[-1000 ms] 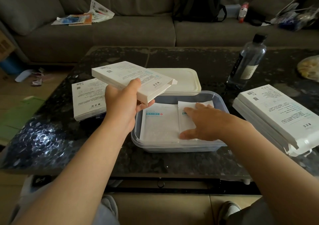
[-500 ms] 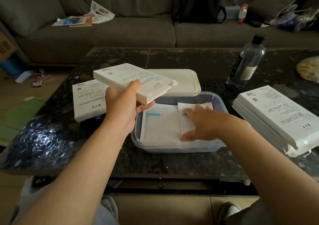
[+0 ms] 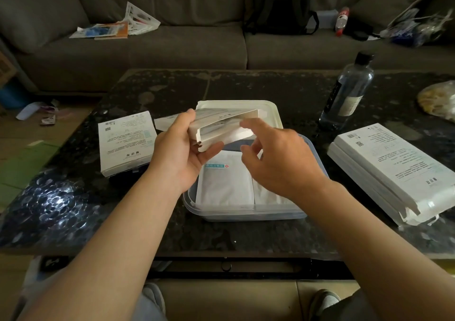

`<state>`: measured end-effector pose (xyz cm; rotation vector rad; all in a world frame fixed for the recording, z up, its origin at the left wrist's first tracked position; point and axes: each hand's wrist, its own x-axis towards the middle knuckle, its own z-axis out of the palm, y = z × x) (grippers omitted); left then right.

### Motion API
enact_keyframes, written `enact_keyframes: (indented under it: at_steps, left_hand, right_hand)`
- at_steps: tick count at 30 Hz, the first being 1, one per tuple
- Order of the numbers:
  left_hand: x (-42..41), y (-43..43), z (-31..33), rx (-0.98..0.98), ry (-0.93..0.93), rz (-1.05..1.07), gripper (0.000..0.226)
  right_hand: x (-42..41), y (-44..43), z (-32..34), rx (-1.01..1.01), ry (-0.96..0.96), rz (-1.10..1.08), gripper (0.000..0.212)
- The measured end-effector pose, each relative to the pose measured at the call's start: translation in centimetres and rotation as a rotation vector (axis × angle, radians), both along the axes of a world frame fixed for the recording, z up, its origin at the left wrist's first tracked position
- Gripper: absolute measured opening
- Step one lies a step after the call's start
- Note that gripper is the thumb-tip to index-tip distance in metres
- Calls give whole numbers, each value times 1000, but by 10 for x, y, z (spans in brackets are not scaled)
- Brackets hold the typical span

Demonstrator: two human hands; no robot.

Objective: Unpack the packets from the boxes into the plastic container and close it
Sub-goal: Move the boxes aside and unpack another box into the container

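My left hand point(image 3: 181, 153) grips a white box point(image 3: 221, 126) above the clear plastic container point(image 3: 246, 216), with the box's open end turned toward me. My right hand point(image 3: 275, 158) hovers just right of that open end, fingers loosely curled, holding nothing. White packets point(image 3: 225, 185) lie flat inside the container. Its white lid point(image 3: 268, 109) lies on the table right behind it. Another white box point(image 3: 125, 141) lies to the left, and two stacked boxes point(image 3: 394, 170) lie to the right.
A dark stone coffee table point(image 3: 246, 86) carries everything. A water bottle point(image 3: 347, 94) stands at the back right, and a bag of food point(image 3: 438, 99) lies by the right edge. A grey sofa point(image 3: 172, 47) with papers and a backpack sits behind.
My right hand lifted off the packets in the container and rose to the box's open end. My left hand tilted the box and turned its open end toward me.
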<state>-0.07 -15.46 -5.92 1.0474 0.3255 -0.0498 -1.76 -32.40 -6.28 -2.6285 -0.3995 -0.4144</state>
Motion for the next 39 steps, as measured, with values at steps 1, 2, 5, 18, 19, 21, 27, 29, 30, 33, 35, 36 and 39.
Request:
enact_keyframes:
  at_steps: [1, 2, 5, 18, 19, 21, 27, 29, 30, 33, 35, 36, 39]
  left_hand:
    - [0, 0, 0, 21, 2, -9, 25]
    - [-1, 0, -1, 42, 3, -22, 24]
    - [-2, 0, -1, 85, 1, -88, 26]
    - [1, 3, -2, 129, -9, 44, 25]
    - [1, 4, -2, 121, -7, 59, 24]
    - [2, 5, -3, 124, -6, 83, 25]
    - [8, 10, -4, 217, -50, 246, 35]
    - [8, 10, -4, 263, -68, 276, 38]
    - [7, 10, -4, 271, -76, 292, 40]
    - [7, 12, -3, 291, -110, 335, 46]
    - [6, 14, -2, 287, -137, 361, 45]
    - [5, 14, -2, 284, -144, 374, 45]
    - [5, 16, -2, 294, -144, 403, 43]
  right_hand:
    - [0, 1, -3, -13, 18, 11, 46]
    - [2, 2, -6, -28, 35, 17, 50]
    - [7, 1, -15, -60, 67, 37, 53]
    - [19, -3, -20, 93, -81, 100, 22]
    - [19, -4, -18, 133, -96, 98, 19]
    - [19, -7, -15, 217, -123, 107, 13]
    - [26, -21, -4, 505, -90, -75, 17]
    - [29, -29, 1, 646, -77, -151, 21]
    - [30, -33, 4, 738, -65, -168, 20]
    - [29, -39, 9, 1031, 18, -171, 18]
    - [29, -40, 8, 1098, 83, -162, 15]
    - [30, -40, 7, 1091, 115, -150, 15]
    - [32, -39, 3, 1019, 224, -71, 14]
